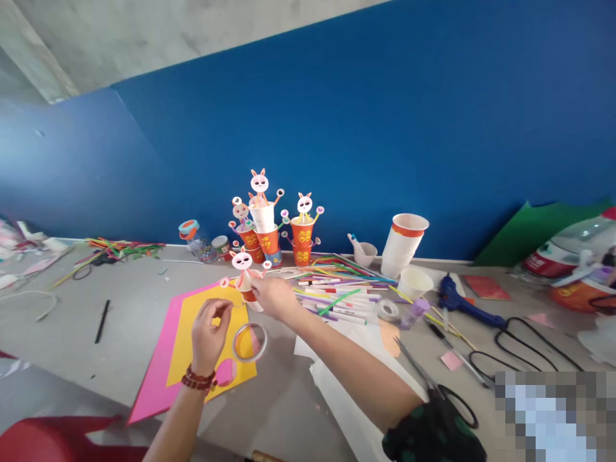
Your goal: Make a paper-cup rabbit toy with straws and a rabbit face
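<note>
Head view, looking down on a grey worktop point(135, 333) against a blue wall.

Right hand point(274, 296): reaches forward over the middle of the worktop with its fingers closed round a bunny cup point(248, 290). This is a small orange-and-white paper cup with a pink-eared paper face on a stick above it. The cup is held upright, about midway between the near and far edges.

Left hand point(209, 333): raised nearer the near edge, with a bead bracelet point(197, 380) on the wrist. Thumb and forefinger are pinched together. Whether anything is between them cannot be told.

A clear tape ring point(249, 342) sits just beside the left fingers, over a yellow sheet point(185, 350). I cannot tell whether it hangs from the hand or lies on the sheet. The yellow sheet lies on a larger pink sheet point(154, 385).

Far edge, centre: a stack of finished bunny cups point(265, 234). To their right stands a tilted stack of plain paper cups point(403, 247).

Between those and the right hand is a loose spread of markers point(337, 292), with a small tape roll point(387, 310) beside them.

Right side: a blue glue gun point(464, 303), with scissors point(436, 385) towards the near edge.

Far left: a heap of coloured pipe cleaners point(120, 247).

White paper point(337, 378) lies under the right forearm.
</note>
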`<state>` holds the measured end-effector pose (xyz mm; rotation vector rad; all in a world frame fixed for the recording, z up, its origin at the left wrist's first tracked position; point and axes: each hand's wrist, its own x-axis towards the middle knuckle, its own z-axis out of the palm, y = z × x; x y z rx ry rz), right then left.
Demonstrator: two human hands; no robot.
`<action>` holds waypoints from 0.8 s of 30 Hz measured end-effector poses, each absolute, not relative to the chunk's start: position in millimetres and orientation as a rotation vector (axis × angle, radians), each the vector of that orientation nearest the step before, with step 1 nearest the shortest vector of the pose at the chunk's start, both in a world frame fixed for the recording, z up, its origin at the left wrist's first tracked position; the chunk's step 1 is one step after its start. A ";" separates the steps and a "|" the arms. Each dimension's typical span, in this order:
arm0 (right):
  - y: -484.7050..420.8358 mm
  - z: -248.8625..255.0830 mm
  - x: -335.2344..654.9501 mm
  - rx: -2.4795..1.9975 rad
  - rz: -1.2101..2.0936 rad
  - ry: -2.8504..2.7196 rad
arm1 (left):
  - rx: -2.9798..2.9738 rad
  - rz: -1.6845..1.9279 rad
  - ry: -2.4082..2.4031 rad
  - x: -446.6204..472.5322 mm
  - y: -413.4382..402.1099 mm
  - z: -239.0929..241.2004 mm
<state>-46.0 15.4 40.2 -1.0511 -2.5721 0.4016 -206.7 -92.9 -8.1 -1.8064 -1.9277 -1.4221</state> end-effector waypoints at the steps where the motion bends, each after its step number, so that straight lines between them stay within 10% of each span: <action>1: 16.1 41.1 -45.2 -1.049 0.383 -2.573 | -1.810 -1.423 -1.921 -207.0 -91.3 -9.0; 24: 11.5 43.9 -34.4 -1.016 0.297 -2.511 | -1.894 -1.330 -2.012 -218.0 -59.8 -36.3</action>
